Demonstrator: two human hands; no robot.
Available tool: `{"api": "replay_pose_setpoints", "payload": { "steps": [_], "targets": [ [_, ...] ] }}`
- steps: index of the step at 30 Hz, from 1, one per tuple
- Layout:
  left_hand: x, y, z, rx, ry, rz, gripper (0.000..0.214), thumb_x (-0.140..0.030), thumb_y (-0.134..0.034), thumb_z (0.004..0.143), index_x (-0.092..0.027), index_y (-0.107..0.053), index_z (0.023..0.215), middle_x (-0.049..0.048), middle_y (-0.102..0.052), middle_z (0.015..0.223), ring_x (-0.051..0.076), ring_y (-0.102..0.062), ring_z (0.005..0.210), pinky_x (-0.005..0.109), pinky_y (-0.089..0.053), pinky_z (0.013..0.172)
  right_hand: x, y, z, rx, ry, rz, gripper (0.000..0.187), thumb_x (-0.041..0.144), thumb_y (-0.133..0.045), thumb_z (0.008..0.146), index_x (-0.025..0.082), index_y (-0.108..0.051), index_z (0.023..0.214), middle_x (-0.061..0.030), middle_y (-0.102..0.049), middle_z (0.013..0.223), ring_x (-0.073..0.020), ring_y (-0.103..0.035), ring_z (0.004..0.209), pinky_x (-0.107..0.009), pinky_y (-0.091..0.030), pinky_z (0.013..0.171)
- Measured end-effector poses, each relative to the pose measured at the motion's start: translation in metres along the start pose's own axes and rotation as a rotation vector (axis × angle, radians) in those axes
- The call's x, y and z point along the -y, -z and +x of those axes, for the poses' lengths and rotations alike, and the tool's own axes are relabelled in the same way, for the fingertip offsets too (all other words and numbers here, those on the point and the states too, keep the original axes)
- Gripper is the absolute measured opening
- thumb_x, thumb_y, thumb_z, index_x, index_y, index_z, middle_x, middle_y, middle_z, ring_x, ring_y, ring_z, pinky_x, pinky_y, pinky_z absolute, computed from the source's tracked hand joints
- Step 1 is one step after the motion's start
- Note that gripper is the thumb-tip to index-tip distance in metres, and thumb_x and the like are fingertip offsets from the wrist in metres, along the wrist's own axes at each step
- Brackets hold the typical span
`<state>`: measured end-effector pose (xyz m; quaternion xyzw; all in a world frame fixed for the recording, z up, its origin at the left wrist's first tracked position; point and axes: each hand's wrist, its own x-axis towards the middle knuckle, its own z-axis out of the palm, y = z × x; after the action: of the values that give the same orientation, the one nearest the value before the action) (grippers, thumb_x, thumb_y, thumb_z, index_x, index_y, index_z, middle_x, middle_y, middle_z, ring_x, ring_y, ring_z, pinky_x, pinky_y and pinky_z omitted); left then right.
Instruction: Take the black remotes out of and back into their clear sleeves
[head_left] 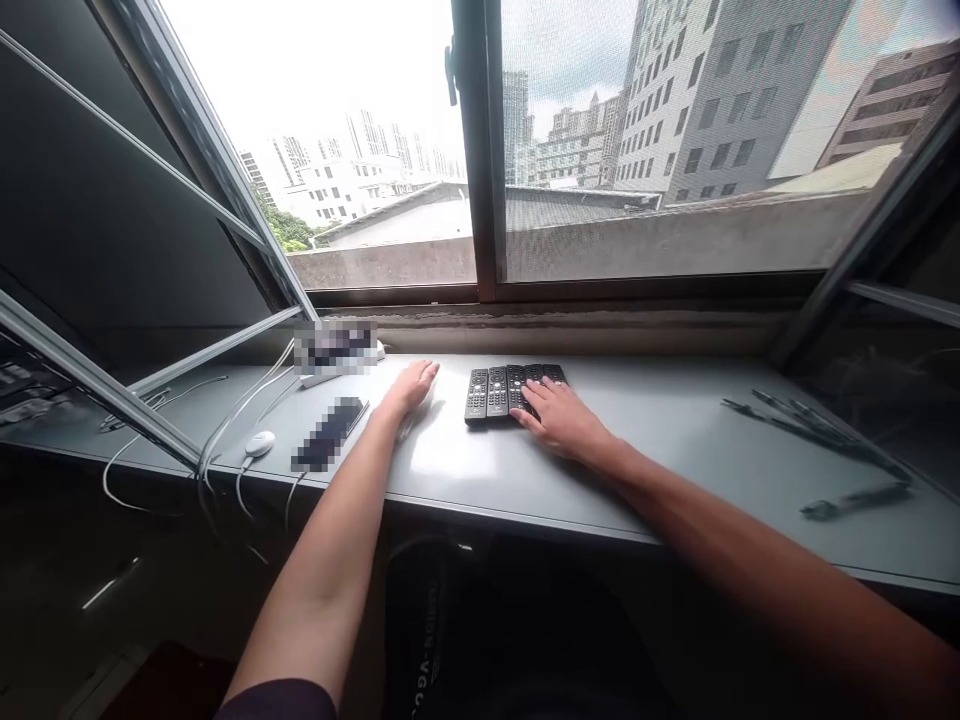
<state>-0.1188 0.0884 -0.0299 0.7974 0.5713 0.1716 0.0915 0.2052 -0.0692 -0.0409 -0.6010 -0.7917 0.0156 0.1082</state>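
Observation:
Several black remote controls (497, 393) stand side by side in a tight row on the grey tabletop (450, 475), their buttons facing up. Across the right-hand remotes lies my right hand (561, 418), its fingers spread and resting on top of them; it partly covers these remotes. My left hand (414, 386) rests on the table to the left of the row, apart from it. Its fingers are stretched forward, with nothing seen in them.
Left of my left arm lie a blurred-out phone (330, 435), a white round charger (259, 444) on a cable, and a white power strip (341, 362). Dark cables (810, 420) lie at the right. Metal frames (225, 225) and a window (487, 150) border the table.

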Motion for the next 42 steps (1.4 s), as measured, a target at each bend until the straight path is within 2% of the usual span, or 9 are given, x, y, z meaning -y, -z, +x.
{"api": "replay_pose_setpoints", "payload": {
  "steps": [3, 7, 13, 18, 27, 32, 35, 37, 42],
  "targets": [
    [0.005, 0.026, 0.006, -0.068, 0.046, 0.067, 0.06, -0.052, -0.046, 0.106, -0.015, -0.066, 0.148, 0.0164, -0.065, 0.156, 0.031, -0.058, 0.146, 0.039, -0.04, 0.126, 0.0, 0.0, 0.0, 0.005, 0.0, 0.001, 0.087, 0.07, -0.018, 0.112, 0.012, -0.044, 0.172, -0.0156, -0.038, 0.179, -0.0412, -0.029, 0.168, -0.059, -0.023, 0.136],
    [0.007, 0.055, 0.013, 0.031, 0.099, 0.19, 0.052, -0.044, -0.068, 0.09, -0.02, -0.075, 0.135, 0.0121, -0.08, 0.129, 0.03, -0.072, 0.12, 0.034, -0.053, 0.107, 0.0, -0.001, 0.001, 0.0, 0.001, 0.005, 0.086, 0.069, -0.019, 0.112, 0.013, -0.043, 0.172, -0.0156, -0.038, 0.179, -0.0414, -0.028, 0.168, -0.059, -0.023, 0.136],
    [-0.014, 0.061, 0.009, 0.206, 0.193, 0.336, 0.03, -0.052, -0.078, 0.08, -0.023, -0.082, 0.084, 0.014, -0.079, 0.082, 0.034, -0.077, 0.098, 0.036, -0.057, 0.089, 0.001, -0.001, 0.001, 0.005, 0.013, -0.018, 0.085, 0.067, -0.022, 0.113, 0.01, -0.044, 0.171, -0.0173, -0.037, 0.179, -0.0431, -0.029, 0.167, -0.06, -0.023, 0.136],
    [-0.022, 0.054, 0.002, 0.246, 0.225, 0.44, 0.019, -0.038, -0.071, 0.08, -0.022, -0.082, 0.08, 0.0173, -0.081, 0.089, 0.034, -0.076, 0.094, 0.037, -0.058, 0.082, 0.003, 0.001, 0.0, 0.005, 0.009, 0.01, 0.09, 0.071, -0.015, 0.112, 0.01, -0.044, 0.171, -0.0175, -0.038, 0.179, -0.0435, -0.029, 0.167, -0.061, -0.024, 0.135],
    [-0.018, 0.049, 0.0, 0.246, 0.223, 0.434, 0.023, -0.042, -0.073, 0.078, -0.022, -0.082, 0.085, 0.017, -0.08, 0.087, 0.034, -0.076, 0.091, 0.039, -0.059, 0.082, 0.003, 0.001, 0.0, -0.004, 0.005, 0.02, 0.087, 0.07, -0.017, 0.113, 0.012, -0.046, 0.171, -0.0166, -0.039, 0.178, -0.0429, -0.031, 0.166, -0.06, -0.024, 0.135],
    [-0.031, 0.059, 0.0, -0.001, 0.286, 0.421, 0.031, -0.039, -0.072, 0.083, -0.017, -0.082, 0.102, 0.0245, -0.079, 0.114, 0.043, -0.075, 0.11, 0.048, -0.059, 0.094, 0.006, 0.004, -0.001, -0.045, -0.018, 0.06, 0.081, 0.067, -0.025, 0.114, 0.013, -0.049, 0.169, -0.0148, -0.036, 0.18, -0.0449, -0.016, 0.171, -0.062, -0.017, 0.137],
    [-0.055, 0.064, 0.004, -0.23, 0.199, 0.113, 0.025, -0.04, -0.071, 0.086, -0.018, -0.078, 0.096, 0.0193, -0.08, 0.108, 0.04, -0.075, 0.111, 0.047, -0.058, 0.099, 0.007, 0.006, -0.001, -0.141, 0.011, 0.13, 0.08, 0.067, -0.032, 0.113, 0.012, -0.049, 0.168, -0.0157, -0.038, 0.18, -0.0445, -0.009, 0.172, -0.064, -0.014, 0.137],
    [-0.078, 0.058, 0.007, -0.335, 0.115, -0.322, 0.021, -0.038, -0.067, 0.089, -0.019, -0.075, 0.095, 0.0136, -0.08, 0.099, 0.031, -0.077, 0.101, 0.04, -0.06, 0.091, 0.007, 0.008, 0.0, -0.236, 0.068, 0.194, 0.083, 0.068, -0.041, 0.11, 0.011, -0.045, 0.17, -0.0176, -0.039, 0.179, -0.0418, -0.011, 0.172, -0.061, -0.018, 0.137],
    [-0.135, 0.007, 0.008, -0.32, 0.122, -1.255, 0.021, -0.036, -0.065, 0.091, -0.018, -0.067, 0.101, 0.0088, -0.076, 0.096, 0.018, -0.073, 0.079, 0.026, -0.056, 0.064, 0.007, 0.016, -0.002, -0.447, 0.193, 0.32, 0.081, 0.058, -0.057, 0.106, 0.016, -0.039, 0.173, -0.0174, -0.042, 0.176, -0.0372, -0.032, 0.165, -0.055, -0.031, 0.134]
  ]
}}
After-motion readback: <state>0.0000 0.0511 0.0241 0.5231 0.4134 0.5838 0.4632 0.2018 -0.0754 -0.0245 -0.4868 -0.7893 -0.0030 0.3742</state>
